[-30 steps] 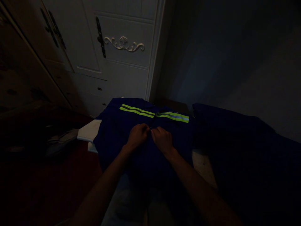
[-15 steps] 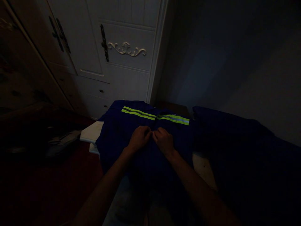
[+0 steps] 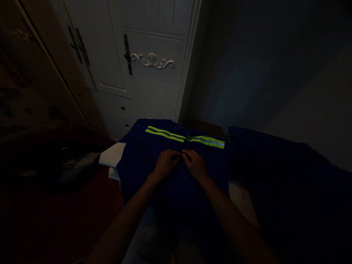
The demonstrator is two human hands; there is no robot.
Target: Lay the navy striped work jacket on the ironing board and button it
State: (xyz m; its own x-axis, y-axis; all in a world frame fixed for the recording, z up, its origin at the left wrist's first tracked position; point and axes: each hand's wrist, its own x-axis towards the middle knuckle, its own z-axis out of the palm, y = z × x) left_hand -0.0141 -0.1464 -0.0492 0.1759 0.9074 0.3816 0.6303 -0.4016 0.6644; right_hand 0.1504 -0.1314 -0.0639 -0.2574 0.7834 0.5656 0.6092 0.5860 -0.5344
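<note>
A dark blue garment (image 3: 137, 154) with yellow-green and silver reflective strips (image 3: 165, 134) lies spread over a pale board or table (image 3: 112, 154). Just below the strips, at the garment's front seam, my left hand (image 3: 167, 162) pinches the cloth with thumb and forefinger. Right beside it my right hand (image 3: 194, 164) pinches the other side of the seam, the fingertips of both hands nearly touching. Any small part between the fingertips is too dark to make out.
A white cabinet (image 3: 152, 97) with dark handles stands behind the garment. More dark blue cloth (image 3: 275, 146) lies at the right, beside a grey wall (image 3: 242, 80). A brownish box-like object (image 3: 210, 128) sits behind the garment. Red flooring (image 3: 96, 205) shows at the left.
The view has shifted slightly, so everything sits a little further right and lower. Both hands remain at the seam, with the fingers slightly rearranged.
</note>
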